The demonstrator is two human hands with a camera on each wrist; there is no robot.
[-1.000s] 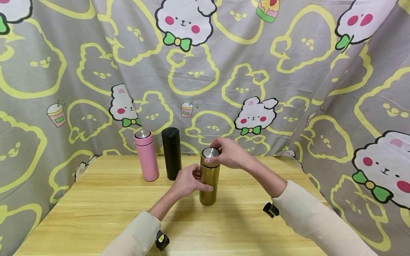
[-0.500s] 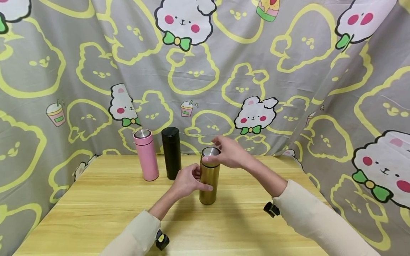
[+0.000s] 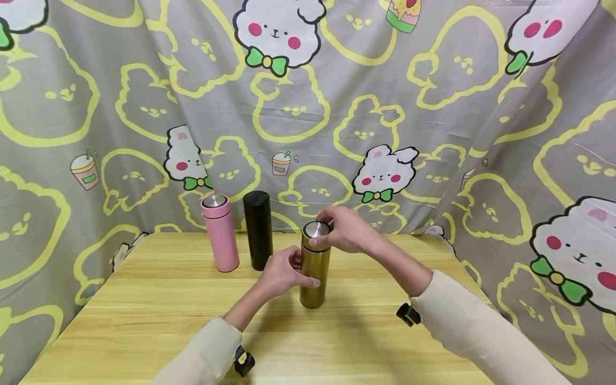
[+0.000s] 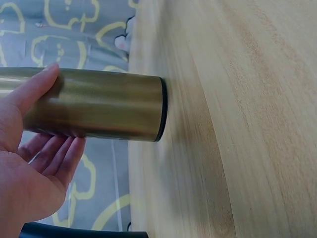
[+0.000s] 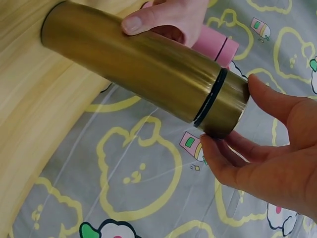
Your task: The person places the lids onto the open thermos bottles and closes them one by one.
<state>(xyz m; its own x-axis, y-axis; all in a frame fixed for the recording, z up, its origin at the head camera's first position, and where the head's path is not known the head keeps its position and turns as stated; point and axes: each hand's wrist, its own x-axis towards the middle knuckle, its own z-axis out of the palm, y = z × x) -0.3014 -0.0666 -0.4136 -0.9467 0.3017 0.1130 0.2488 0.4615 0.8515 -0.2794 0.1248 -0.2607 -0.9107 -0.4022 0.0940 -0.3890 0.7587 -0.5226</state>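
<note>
A gold thermos bottle (image 3: 314, 272) stands upright on the wooden table, its lid (image 3: 317, 230) topped with a silver disc. My left hand (image 3: 280, 272) holds the body, thumb across the front and fingers round the far side. In the left wrist view the thumb and fingers of the left hand (image 4: 37, 168) lie on opposite sides of the bottle (image 4: 109, 104). My right hand (image 3: 348, 231) pinches the lid from above. A black ring shows between lid (image 5: 228, 106) and body in the right wrist view, where the right hand (image 5: 277, 144) has thumb and fingertips on the lid's sides.
Behind and to the left stand a pink thermos (image 3: 221, 235) and a black thermos (image 3: 258, 232), both upright with lids on. A patterned grey curtain (image 3: 298, 133) hangs at the table's (image 3: 144, 321) back and sides.
My right hand's fingers have turned slightly on the lid: half a second ago the fingers stood off its far side, and now they touch it again. The left hand and bottle stay put.
</note>
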